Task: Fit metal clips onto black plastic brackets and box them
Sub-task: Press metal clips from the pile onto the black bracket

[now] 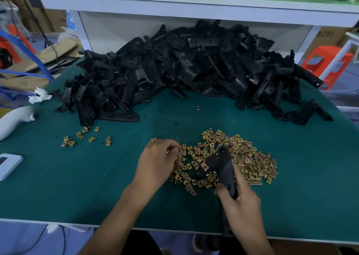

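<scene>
A heap of brass-coloured metal clips (250,161) lies on the green table (97,186) near its front edge. My right hand (240,204) grips a black plastic bracket (221,163) that slants up over the heap, with one clip (204,166) fitted on its left arm. My left hand (159,159) rests at the heap's left edge, fingers curled down into the clips and pinching at them. A big pile of black brackets (184,70) fills the back of the table.
A small scatter of clips (85,137) lies at the left. A white tool handle (13,120) and a white device (8,165) sit at the left edge, crumpled tissue (39,95) behind them. A white shelf (194,7) overhangs the bracket pile. An orange stool (328,64) stands right.
</scene>
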{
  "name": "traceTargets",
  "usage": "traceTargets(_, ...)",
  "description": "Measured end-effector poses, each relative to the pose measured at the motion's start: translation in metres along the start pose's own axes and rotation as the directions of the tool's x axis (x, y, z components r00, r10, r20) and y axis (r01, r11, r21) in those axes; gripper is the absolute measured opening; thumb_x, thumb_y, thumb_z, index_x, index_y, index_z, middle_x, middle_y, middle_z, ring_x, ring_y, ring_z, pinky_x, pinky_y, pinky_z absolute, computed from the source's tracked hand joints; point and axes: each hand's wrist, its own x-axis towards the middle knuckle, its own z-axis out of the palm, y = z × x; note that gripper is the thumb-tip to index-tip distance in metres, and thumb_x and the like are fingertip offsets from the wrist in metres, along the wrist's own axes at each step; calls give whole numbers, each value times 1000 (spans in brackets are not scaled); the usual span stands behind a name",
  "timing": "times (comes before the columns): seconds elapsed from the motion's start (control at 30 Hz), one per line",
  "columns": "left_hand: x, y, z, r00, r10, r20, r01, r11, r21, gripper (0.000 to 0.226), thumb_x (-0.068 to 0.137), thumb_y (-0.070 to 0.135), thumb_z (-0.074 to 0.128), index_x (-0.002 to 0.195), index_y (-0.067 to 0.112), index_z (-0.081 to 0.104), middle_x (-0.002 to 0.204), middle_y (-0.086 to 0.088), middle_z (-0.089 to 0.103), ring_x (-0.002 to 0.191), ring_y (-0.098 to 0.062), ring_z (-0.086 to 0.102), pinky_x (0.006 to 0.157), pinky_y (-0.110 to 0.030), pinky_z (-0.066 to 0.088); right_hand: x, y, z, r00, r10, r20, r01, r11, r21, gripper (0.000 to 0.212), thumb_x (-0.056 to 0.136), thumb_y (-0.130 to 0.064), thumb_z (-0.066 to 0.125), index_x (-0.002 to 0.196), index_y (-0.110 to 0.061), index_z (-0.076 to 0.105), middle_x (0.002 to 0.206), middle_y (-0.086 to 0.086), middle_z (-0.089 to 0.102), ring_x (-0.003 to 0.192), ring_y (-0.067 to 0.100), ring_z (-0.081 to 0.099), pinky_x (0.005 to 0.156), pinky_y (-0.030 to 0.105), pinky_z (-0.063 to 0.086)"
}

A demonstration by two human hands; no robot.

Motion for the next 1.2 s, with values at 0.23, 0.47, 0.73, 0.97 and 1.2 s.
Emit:
traceTargets(0.23, 36, -1, 24, 984, 161, 70, -175, 934, 311, 31, 103, 32, 54, 129, 25, 68, 120, -6, 66, 111, -25, 55, 100, -38, 40, -1, -3, 1, 1000, -10, -2, 10, 1000, -10, 65, 90, -37, 66, 120, -84, 32, 103, -45, 63, 94, -19, 60, 75, 20, 50)
traceTargets(0.47, 38, 3, 30, 985, 167, 44, -172, 974, 147, 7, 97, 17, 64, 96, 17, 71, 96, 4, 71, 91, -19, 61, 90, -33, 45, -1, -4, -1, 1000, -9, 11, 9, 1000, 3, 64, 92, -35, 66, 123, -81, 34, 108, -44, 63, 99, -16, 61, 81, 24, 52)
traceTargets(0.73, 12, 37, 18, 967, -70, 244, 224, 687, -691, 16, 91, 17, 74, 95, 32, 78, 90, 11, 75, 84, 0, 67, 75, -14, 51, -1, -2, -3, 999, -34, 22, 35, 999, -35, 63, 92, -28, 65, 141, -60, 42, 95, -27, 71, 85, -8, 65, 67, 12, 48)
traceTargets(0.97, 5, 46, 17, 919, -160, 359, 393, 432, -812, 20, 95, 7, 65, 92, 22, 78, 86, 1, 68, 82, -12, 61, 78, -25, 52, -1, -6, -3, 999, -37, 11, 37, 999, -16, 67, 92, -28, 66, 129, -76, 37, 99, -31, 69, 90, -7, 65, 71, 15, 51)
traceTargets(1.2, 8, 49, 25, 930, -187, 315, 367, 474, -801, 14, 95, -1, 63, 101, 10, 69, 85, -5, 68, 78, -14, 68, 75, -24, 56, -3, -2, -4, 999, -41, 32, 41, 999, -26, 65, 94, -28, 64, 140, -65, 38, 87, -15, 72, 75, 1, 65, 62, 18, 48)
